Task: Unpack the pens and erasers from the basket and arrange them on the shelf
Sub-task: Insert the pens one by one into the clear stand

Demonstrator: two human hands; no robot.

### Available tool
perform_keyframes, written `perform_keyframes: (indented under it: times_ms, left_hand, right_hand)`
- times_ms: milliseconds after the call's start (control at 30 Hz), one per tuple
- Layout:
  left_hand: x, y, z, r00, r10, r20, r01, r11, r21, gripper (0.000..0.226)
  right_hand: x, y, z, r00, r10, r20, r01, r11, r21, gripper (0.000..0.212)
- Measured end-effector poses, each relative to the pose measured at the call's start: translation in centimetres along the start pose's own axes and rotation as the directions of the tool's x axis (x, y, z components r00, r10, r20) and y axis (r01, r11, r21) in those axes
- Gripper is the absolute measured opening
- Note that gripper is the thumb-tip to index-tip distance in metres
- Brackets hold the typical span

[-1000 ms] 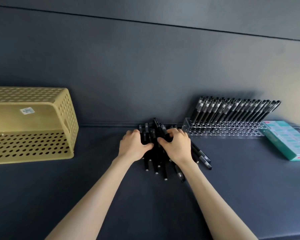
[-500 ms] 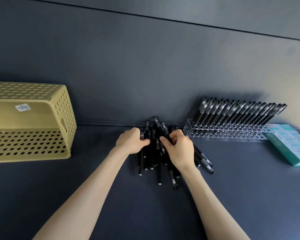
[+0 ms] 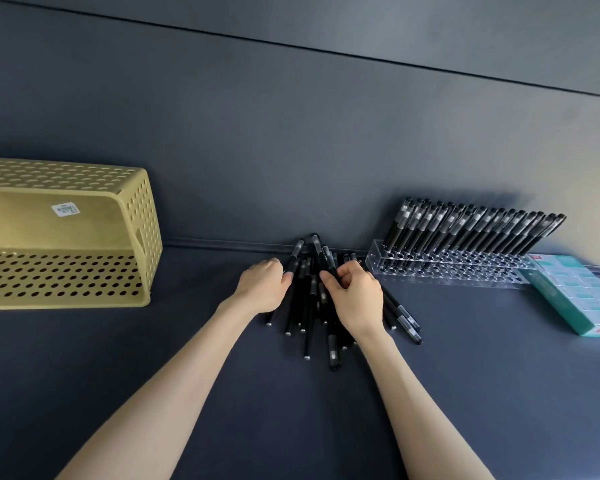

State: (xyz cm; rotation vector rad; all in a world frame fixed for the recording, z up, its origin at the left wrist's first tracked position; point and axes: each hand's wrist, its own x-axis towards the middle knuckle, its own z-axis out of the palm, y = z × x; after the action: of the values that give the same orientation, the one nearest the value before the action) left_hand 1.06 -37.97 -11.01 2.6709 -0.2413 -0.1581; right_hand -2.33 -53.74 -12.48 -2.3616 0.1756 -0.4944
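A heap of black pens (image 3: 309,306) lies on the dark shelf (image 3: 153,375) against the back wall. My left hand (image 3: 262,289) rests at the heap's left side, its curled fingers pinching a pen near its cap. My right hand (image 3: 355,299) lies over the heap's right side, with thumb and fingers gripping several pens. A clear acrylic pen rack (image 3: 444,270) to the right holds a slanted row of black pens (image 3: 475,230). The yellow perforated basket (image 3: 66,237) lies on its side at the left, showing nothing inside.
A teal box of erasers (image 3: 582,292) lies at the far right beside the rack. The dark back wall rises right behind the heap. Bare shelf stretches in front of the pens, between my forearms and below the basket.
The heap has been drawn into a tighter, more parallel bundle. Both hands shifted slightly back toward me and closed on pens; the camera view tilted a little.
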Motion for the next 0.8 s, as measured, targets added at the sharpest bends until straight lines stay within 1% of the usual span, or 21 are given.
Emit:
perform_keyframes:
  times_ms: [133, 167, 233, 333, 400, 433, 500, 567, 600, 633, 667, 733, 800]
  left_hand:
    - [-0.1, -0.4, -0.6, 0.998, -0.022, 0.06, 0.029, 0.992, -0.119, 0.036]
    - [-0.1, -0.5, -0.6, 0.997, -0.024, 0.066, 0.035, 0.985, -0.169, 0.034]
    - [-0.3, -0.5, -0.7, 0.997, -0.036, 0.07, 0.057, 0.945, -0.321, 0.031]
    - [-0.8, -0.1, -0.8, 0.998, -0.057, 0.04, 0.07, 0.845, -0.53, 0.026]
    - [-1.3, 0.5, -1.1, 0.998, -0.065, -0.009, 0.04, 0.705, -0.708, 0.02]
    - [-1.5, 0.9, -1.2, 0.996, -0.066, -0.057, -0.003, 0.632, -0.775, 0.017]
    - [-1.9, 1.7, -1.6, 0.974, -0.062, -0.219, -0.153, 0.539, -0.829, 0.013]
    - [-2.3, 2.5, -1.8, 0.919, -0.048, -0.391, -0.331, 0.447, -0.831, 0.009]
    - [-2.6, 2.9, -1.8, 0.885, -0.038, -0.464, -0.406, 0.425, -0.809, 0.007]
    - [-2.9, 3.2, -1.7, 0.844, -0.029, -0.535, -0.47, 0.441, -0.765, 0.006]
    - [-3.3, 3.4, -1.6, 0.801, -0.02, -0.598, -0.515, 0.486, -0.706, 0.005]
    - [-3.8, 3.4, -1.1, 0.731, -0.017, -0.682, -0.554, 0.57, -0.607, 0.01]
    - [-4.2, 3.1, -0.6, 0.719, -0.032, -0.694, -0.54, 0.604, -0.586, 0.017]
  right_hand:
    - [-0.1, -0.1, -0.1, 1.0, 0.002, 0.0, -0.002, 1.0, 0.017, 0.024]
    - [-0.2, 0.0, -0.1, 1.0, 0.003, -0.003, -0.003, 1.0, 0.022, 0.023]
    - [-0.2, 0.0, -0.1, 1.0, 0.007, -0.004, -0.007, 0.999, 0.034, 0.023]
    - [-0.1, 0.1, -0.1, 1.0, 0.018, -0.002, -0.018, 0.999, 0.045, 0.023]
    - [-0.1, 0.0, -0.1, 1.0, 0.028, -0.001, -0.028, 0.998, 0.061, 0.024]
    - [-0.1, 0.1, -0.1, 0.999, 0.034, -0.002, -0.034, 0.997, 0.069, 0.025]
    - [0.0, 0.1, -0.2, 0.999, 0.043, -0.008, -0.042, 0.995, 0.091, 0.025]
    - [0.0, 0.1, -0.3, 0.998, 0.054, -0.012, -0.052, 0.993, 0.109, 0.024]
    - [0.0, 0.1, -0.3, 0.998, 0.058, -0.009, -0.056, 0.992, 0.114, 0.025]
    - [-0.1, 0.0, -0.3, 0.998, 0.059, -0.004, -0.058, 0.992, 0.116, 0.025]
    - [-0.1, 0.0, -0.3, 0.998, 0.06, 0.0, -0.06, 0.991, 0.116, 0.026]
    - [-0.1, 0.0, -0.4, 0.998, 0.062, 0.0, -0.062, 0.991, 0.122, 0.027]
    - [-0.2, -0.1, -0.5, 0.998, 0.062, -0.007, -0.061, 0.988, 0.141, 0.027]
